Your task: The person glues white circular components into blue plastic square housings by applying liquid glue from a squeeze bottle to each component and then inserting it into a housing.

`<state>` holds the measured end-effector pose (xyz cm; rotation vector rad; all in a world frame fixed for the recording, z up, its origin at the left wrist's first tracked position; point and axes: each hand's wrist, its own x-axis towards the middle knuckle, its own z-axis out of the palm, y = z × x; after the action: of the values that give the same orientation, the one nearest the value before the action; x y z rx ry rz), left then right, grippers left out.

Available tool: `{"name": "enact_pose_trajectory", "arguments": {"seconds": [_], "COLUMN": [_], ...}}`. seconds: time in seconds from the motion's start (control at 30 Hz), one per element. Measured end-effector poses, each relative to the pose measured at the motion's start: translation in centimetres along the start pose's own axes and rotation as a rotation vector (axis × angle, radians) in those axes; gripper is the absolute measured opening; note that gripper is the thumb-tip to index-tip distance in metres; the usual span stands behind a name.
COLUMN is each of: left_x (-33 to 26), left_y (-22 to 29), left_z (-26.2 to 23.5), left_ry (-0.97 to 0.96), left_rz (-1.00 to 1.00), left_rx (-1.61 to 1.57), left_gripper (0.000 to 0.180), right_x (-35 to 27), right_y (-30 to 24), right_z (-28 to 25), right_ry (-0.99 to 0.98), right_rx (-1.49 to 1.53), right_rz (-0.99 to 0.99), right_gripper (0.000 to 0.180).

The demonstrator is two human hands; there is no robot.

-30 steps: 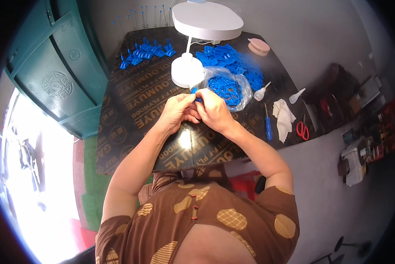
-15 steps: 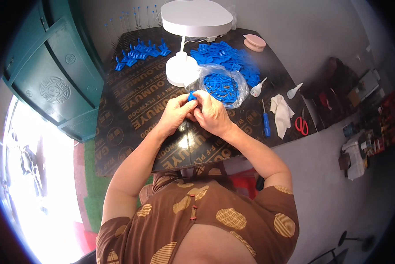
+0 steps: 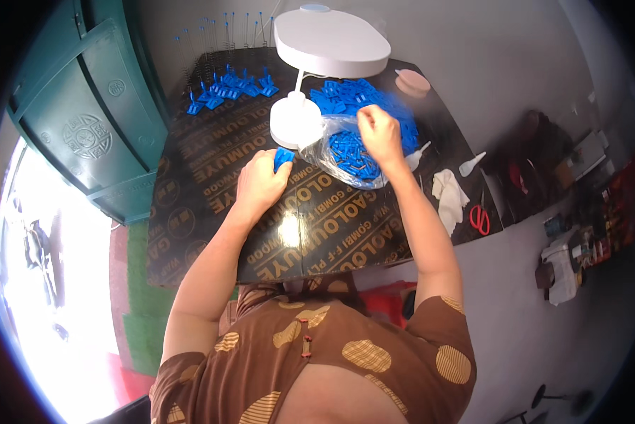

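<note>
My left hand [image 3: 259,182] is closed around a small flat blue plastic piece [image 3: 283,157] above the near middle of the table. Over the right rim of a clear plastic bag [image 3: 322,157], my right hand [image 3: 380,136] hangs with its fingers curled together; anything in them is hidden. Inside the bag lie many small blue parts [image 3: 353,155] with dark metal bits among them. Behind it, partly covered by my right hand, spreads a heap of flat blue plastic pieces [image 3: 346,93].
A white lamp [image 3: 296,121] stands left of the bag. Blue pieces with upright springy wires [image 3: 229,90] fill the far left. Toward the right are a pink round case [image 3: 412,83], white squeeze bottles [image 3: 472,165], a white cloth [image 3: 448,199] and red-handled scissors [image 3: 479,220].
My hands have parted from their shared grip on the blue piece. The left keeps it and has shifted slightly left; the right has moved up and right, over the bag.
</note>
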<state>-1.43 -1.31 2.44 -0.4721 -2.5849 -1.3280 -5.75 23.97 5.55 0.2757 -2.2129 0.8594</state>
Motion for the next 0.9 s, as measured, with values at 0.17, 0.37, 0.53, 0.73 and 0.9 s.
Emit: {"name": "enact_pose_trajectory", "arguments": {"seconds": [0.17,0.37,0.53,0.73,0.9], "left_x": [0.4,0.6,0.7,0.7,0.8], "left_y": [-0.7,-2.2,-3.2,-2.7,-1.3], "left_z": [-0.9,-1.5,-1.2,-1.3,-1.5], "left_ry": [0.119,0.133,0.079,0.156,0.335], "left_rz": [-0.027,-0.029,-0.051,0.039,0.098], "left_rx": [0.424,0.585,0.667,0.667,0.526], "left_gripper": [0.027,0.024,0.023,0.022,0.021], "right_x": [4.4,5.8,6.2,5.7,5.4], "right_y": [6.2,9.2,10.2,9.9,7.5], "right_z": [1.1,2.9,4.0,3.3,2.1], "right_ry": [-0.085,-0.463,-0.497,-0.416,-0.191], "right_rx": [-0.313,-0.547,-0.643,-0.636,-0.633], "right_rz": [0.098,0.062,-0.126,-0.293,-0.239], "right_gripper": [0.017,0.026,0.022,0.011,0.010]}}
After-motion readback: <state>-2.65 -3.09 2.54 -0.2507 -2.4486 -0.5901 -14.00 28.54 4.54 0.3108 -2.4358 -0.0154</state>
